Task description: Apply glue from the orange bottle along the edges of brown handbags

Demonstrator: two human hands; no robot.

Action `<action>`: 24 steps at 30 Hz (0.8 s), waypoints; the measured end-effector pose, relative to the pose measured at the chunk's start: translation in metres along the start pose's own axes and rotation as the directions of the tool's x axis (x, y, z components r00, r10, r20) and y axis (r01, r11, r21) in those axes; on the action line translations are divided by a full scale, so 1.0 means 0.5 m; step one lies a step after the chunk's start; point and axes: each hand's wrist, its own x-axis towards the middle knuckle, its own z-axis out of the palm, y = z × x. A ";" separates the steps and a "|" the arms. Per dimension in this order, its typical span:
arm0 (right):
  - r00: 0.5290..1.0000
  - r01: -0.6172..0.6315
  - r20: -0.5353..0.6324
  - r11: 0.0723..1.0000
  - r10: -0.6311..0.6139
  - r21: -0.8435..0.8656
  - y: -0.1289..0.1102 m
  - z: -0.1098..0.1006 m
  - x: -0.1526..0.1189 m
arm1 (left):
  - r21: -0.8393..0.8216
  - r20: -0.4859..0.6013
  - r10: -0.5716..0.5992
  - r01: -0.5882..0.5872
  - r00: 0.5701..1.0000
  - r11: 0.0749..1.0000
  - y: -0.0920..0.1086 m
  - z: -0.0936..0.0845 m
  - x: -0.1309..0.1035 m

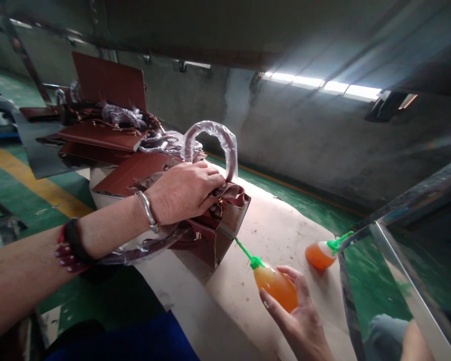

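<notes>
A brown handbag (pixel 201 240) lies on the paper-covered table, its plastic-wrapped handle (pixel 231 145) arching up behind my left hand. My left hand (pixel 188 188) is closed on the bag's top opening, fingers curled over the lining beside a small gold zipper pull (pixel 219 206); the fingertips are partly hidden. In my right hand (pixel 300 316) is a squeeze bottle (pixel 276 287) of orange liquid, gripped between thumb and fingers. Its thin green nozzle (pixel 244 249) points up and left, with the tip at the bag's lower side edge.
A second squeeze bottle (pixel 320 255) with a green spout stands tilted near the table's right edge. More brown bags (pixel 101 135) with wrapped handles are piled at the far left. A metal frame (pixel 406 276) borders the right side, and part of another person (pixel 389 336) shows beyond it.
</notes>
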 end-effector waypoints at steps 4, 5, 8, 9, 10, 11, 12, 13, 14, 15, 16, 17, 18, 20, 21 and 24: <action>0.971 0.218 -0.048 0.947 -0.235 -0.234 0.021 0.008 0.026 | -0.026 -0.005 0.014 -0.014 1.000 1.000 0.000 -0.002 -0.002; 0.950 0.280 -0.055 0.916 -0.307 -0.286 0.025 0.010 0.033 | -0.032 -0.002 0.013 -0.013 1.000 0.999 0.000 -0.003 -0.002; 0.876 0.433 -0.024 0.809 -0.481 -0.398 0.028 0.017 0.053 | -0.043 -0.011 0.012 -0.013 1.000 0.999 0.001 -0.005 -0.003; 0.856 0.466 -0.011 0.779 -0.518 -0.421 0.027 0.020 0.059 | -0.042 -0.020 0.019 -0.020 1.000 0.999 0.000 -0.005 -0.003; 0.837 0.491 0.000 0.752 -0.547 -0.440 0.026 0.024 0.064 | -0.038 -0.031 0.029 -0.031 0.999 0.999 0.000 -0.005 -0.003; 0.822 0.509 0.008 0.730 -0.569 -0.456 0.024 0.027 0.069 | -0.032 -0.039 0.041 -0.042 0.998 0.999 0.000 -0.004 -0.004; 0.809 0.525 0.016 0.710 -0.587 -0.470 0.022 0.030 0.072 | -0.026 -0.044 0.050 -0.051 0.998 0.998 -0.001 -0.003 -0.005; 0.798 0.538 0.027 0.691 -0.603 -0.483 0.021 0.033 0.074 | -0.020 -0.048 0.057 -0.058 0.997 0.998 -0.001 -0.002 -0.005; 0.787 0.552 0.040 0.674 -0.616 -0.491 0.020 0.035 0.076 | -0.015 -0.048 0.060 -0.060 0.997 0.998 -0.001 -0.001 -0.006; 0.780 0.564 0.052 0.664 -0.624 -0.492 0.020 0.037 0.076 | -0.014 -0.047 0.059 -0.060 0.997 0.998 -0.001 -0.001 -0.007; 0.779 0.571 0.063 0.663 -0.624 -0.484 0.019 0.038 0.076 | -0.017 -0.045 0.056 -0.057 0.997 0.998 -0.001 -0.001 -0.008; 0.779 0.577 0.074 0.663 -0.623 -0.477 0.019 0.038 0.075 | -0.022 -0.042 0.052 -0.053 0.998 0.998 0.000 -0.001 -0.009; 0.777 0.582 0.083 0.661 -0.624 -0.473 0.018 0.037 0.075 | -0.027 -0.038 0.050 -0.051 0.998 0.998 0.000 -0.001 -0.010; 0.774 0.585 0.086 0.656 -0.628 -0.476 0.016 0.036 0.074 | -0.036 -0.039 0.050 -0.051 0.998 0.998 0.000 -0.001 -0.011; 0.772 0.584 0.083 0.652 -0.630 -0.484 0.015 0.036 0.074 | -0.037 -0.044 0.054 -0.055 0.998 0.998 0.000 -0.001 -0.011; 0.762 0.582 0.081 0.624 -0.643 -0.521 0.012 0.036 0.076 | -0.042 -0.055 0.066 -0.069 0.996 0.997 -0.001 0.002 -0.012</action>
